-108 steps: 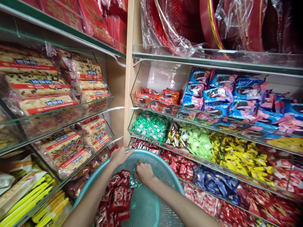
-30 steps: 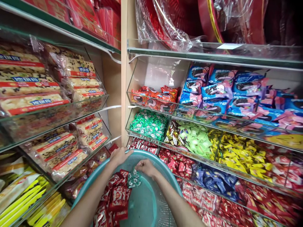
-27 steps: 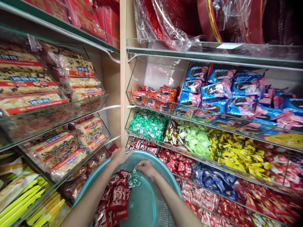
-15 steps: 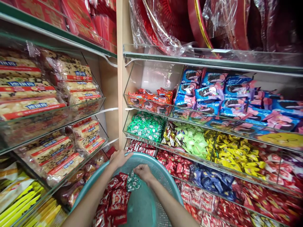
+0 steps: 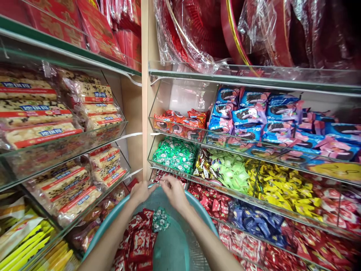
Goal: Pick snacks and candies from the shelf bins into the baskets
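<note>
A blue-green plastic basket is in front of me, tilted so its inside shows. My left hand is closed around its far rim, left of centre. Just to the right, my right hand is over the same rim with bent fingers; their tips are partly hidden, and nothing shows in them. Inside the basket lie red candy packets on the left, and a small heap of green-wrapped candies beside them. Beyond my right hand a clear shelf bin holds more green-wrapped candies.
Packaged puffed-rice bars fill the left shelves. On the right, clear bins hold blue cookie packs, yellow candies and dark-blue candies. A wooden post and glass shelf edges border the corner.
My right hand has let go of the green-wrapped candies in the basket and moved up to the far rim. My left hand stays on the rim. The view has shifted slightly.
</note>
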`<state>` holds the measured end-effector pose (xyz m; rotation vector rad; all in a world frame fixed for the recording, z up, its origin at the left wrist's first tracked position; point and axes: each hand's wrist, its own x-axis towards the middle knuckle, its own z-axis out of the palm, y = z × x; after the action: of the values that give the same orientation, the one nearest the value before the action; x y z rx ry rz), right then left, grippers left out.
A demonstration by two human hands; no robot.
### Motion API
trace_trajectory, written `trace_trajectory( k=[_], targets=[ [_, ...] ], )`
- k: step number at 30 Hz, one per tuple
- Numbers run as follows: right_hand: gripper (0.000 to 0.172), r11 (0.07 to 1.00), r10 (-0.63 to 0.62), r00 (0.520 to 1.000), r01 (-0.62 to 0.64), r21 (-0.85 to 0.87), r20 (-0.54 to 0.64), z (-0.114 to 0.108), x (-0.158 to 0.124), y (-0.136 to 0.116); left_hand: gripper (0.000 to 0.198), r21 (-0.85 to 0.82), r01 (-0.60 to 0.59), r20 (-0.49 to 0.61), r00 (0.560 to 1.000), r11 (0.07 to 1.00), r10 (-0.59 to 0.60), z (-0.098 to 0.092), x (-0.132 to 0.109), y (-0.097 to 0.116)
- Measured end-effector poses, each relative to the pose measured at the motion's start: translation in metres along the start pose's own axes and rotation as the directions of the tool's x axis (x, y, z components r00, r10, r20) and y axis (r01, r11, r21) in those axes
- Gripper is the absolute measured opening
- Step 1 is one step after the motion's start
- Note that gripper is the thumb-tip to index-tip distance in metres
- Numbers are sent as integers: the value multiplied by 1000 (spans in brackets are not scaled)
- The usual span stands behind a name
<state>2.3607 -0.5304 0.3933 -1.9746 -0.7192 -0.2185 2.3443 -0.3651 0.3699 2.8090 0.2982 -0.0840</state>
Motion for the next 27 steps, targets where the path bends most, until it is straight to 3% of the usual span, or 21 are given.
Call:
trace_trajectory(
  k=[4,9,17,27],
  targets=[
    [18,989,-64,995,52,-141,-82,-37,49,-8,66,-24,-7,-17,1000,1000,7,-4,-2,-3],
    [21,916,33,999,-28,-401,5,-50,82,3,71,-34,1,-31,1000,999,-2,-8,-4,-4],
    [30,871,73,997,-46,-489,38,-43,80,8,71,-28,-1,-35,999,1000,0,-11,-5,-4],
    [9,952,33,996,-57,-302,-82,-40,83,14,73,-44,4,-31,999,999,-5,-11,-4,-3]
  ],
)
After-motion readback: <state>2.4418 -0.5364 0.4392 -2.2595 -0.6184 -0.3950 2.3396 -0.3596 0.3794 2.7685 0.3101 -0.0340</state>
